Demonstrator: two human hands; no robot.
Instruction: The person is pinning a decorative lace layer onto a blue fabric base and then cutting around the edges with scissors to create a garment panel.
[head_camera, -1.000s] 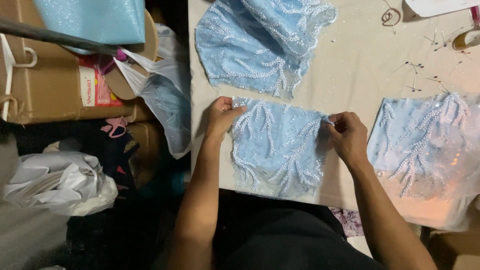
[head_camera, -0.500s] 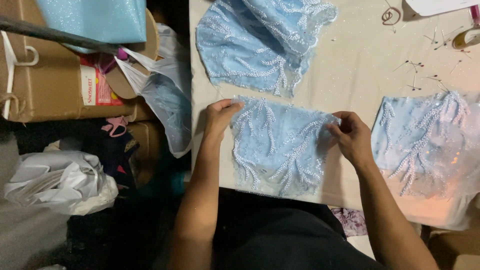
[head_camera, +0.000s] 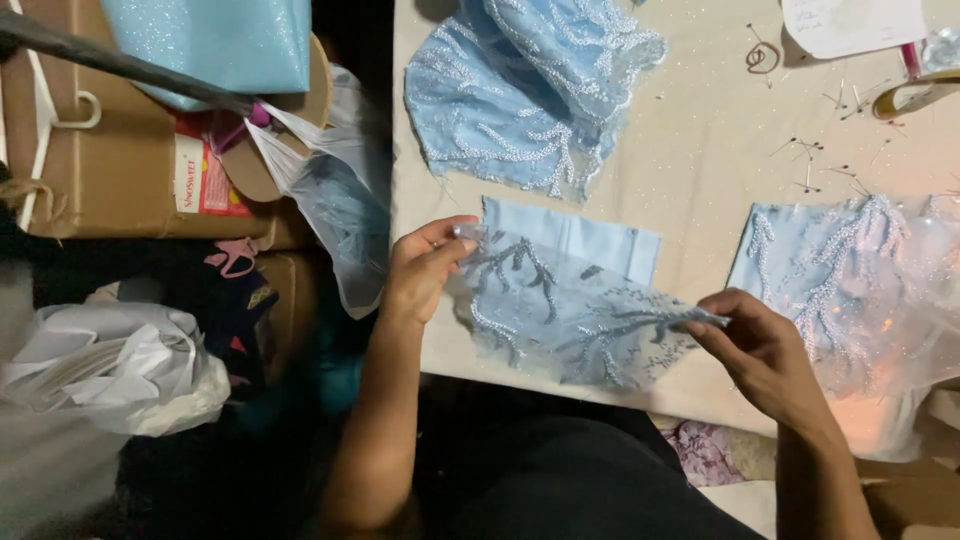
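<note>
Sheer beaded overlay (head_camera: 585, 320) lifted off the bench (head_camera: 700, 130), stretched between both hands. Left hand (head_camera: 420, 265) pinching its upper left corner between thumb and fingers (head_camera: 448, 232); right hand (head_camera: 765, 350) pinching the right tip, fingers (head_camera: 712, 318) pressed together on the edge. Plain blue lining piece (head_camera: 590, 232) lying flat just beyond the left fingers, partly uncovered behind the lifted overlay. Judged so: overlay separated from lining and in hand, not yet laid down or pinned anywhere. Further beaded pieces waiting: a folded one (head_camera: 530, 90) well above the left fingers, another (head_camera: 850, 270) just right of the right fingers. Loose pins (head_camera: 815, 165) scattered above the right hand.
</note>
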